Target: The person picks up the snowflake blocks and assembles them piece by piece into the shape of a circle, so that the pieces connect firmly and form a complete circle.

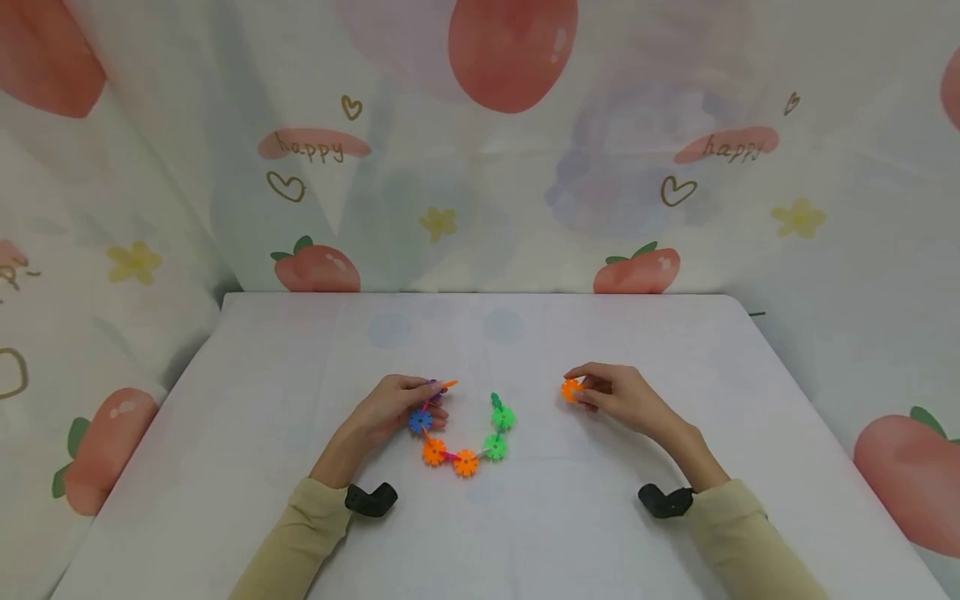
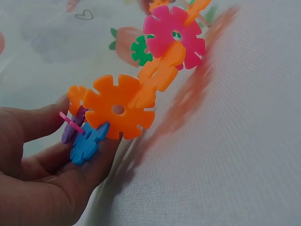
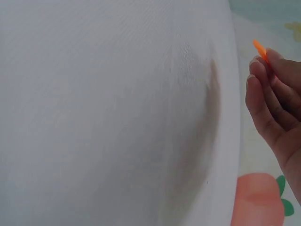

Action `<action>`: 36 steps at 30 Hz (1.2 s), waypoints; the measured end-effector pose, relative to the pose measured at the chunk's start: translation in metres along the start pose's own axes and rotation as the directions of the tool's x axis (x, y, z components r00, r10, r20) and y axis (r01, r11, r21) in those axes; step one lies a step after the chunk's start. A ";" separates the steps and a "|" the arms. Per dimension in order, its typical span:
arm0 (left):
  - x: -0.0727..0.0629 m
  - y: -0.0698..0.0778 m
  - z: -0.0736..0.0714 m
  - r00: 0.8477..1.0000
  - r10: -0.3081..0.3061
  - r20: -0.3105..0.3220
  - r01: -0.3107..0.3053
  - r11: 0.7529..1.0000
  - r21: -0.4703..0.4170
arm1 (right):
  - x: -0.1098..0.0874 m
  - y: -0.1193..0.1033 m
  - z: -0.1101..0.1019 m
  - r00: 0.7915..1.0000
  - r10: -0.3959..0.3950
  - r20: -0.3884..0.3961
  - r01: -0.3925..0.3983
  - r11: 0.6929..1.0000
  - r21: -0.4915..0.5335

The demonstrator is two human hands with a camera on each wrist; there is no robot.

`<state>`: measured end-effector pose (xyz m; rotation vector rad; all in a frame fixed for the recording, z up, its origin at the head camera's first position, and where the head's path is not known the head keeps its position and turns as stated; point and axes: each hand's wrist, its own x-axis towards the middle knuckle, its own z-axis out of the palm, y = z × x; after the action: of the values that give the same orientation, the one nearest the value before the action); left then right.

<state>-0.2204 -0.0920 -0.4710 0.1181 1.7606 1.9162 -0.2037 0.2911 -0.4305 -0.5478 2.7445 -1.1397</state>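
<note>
A curved chain of interlocked plastic snowflake discs (image 1: pixel 466 463) runs in a U from my left hand (image 1: pixel 395 406), its pieces blue, orange, pink, green and purple. With thumb and fingers the left hand pinches the chain's upper left end, around the purple disc (image 2: pixel 73 126); an orange disc (image 2: pixel 77 99) sticks out past it. In the left wrist view a large orange disc (image 2: pixel 118 108) and a pink disc (image 2: pixel 174 36) are nearer the camera. To the right, apart from the chain, my right hand (image 1: pixel 617 398) pinches one loose orange disc (image 1: pixel 572 391) between thumb and fingers.
A white cloth covers the table (image 1: pixel 570 533). Behind and beside it hangs a curtain (image 1: pixel 487 200) printed with fruit, hearts and flowers. Black wrist mounts (image 1: pixel 371 500) sit at both cuffs.
</note>
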 end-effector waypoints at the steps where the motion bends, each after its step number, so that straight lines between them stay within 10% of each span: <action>1: 0.000 0.000 0.000 1.000 0.000 0.000 0.000 1.000 0.001 | 0.003 -0.003 0.003 1.000 0.001 0.002 -0.002 1.000 0.015; 36: 0.003 -0.001 -0.002 1.000 0.020 0.014 -0.020 1.000 -0.015 | 0.087 -0.071 0.082 0.986 -0.142 0.085 0.121 0.970 0.209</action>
<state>-0.2233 -0.0925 -0.4736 0.1442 1.7419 1.9369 -0.2439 0.1584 -0.4367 -0.7462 2.5019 -1.3633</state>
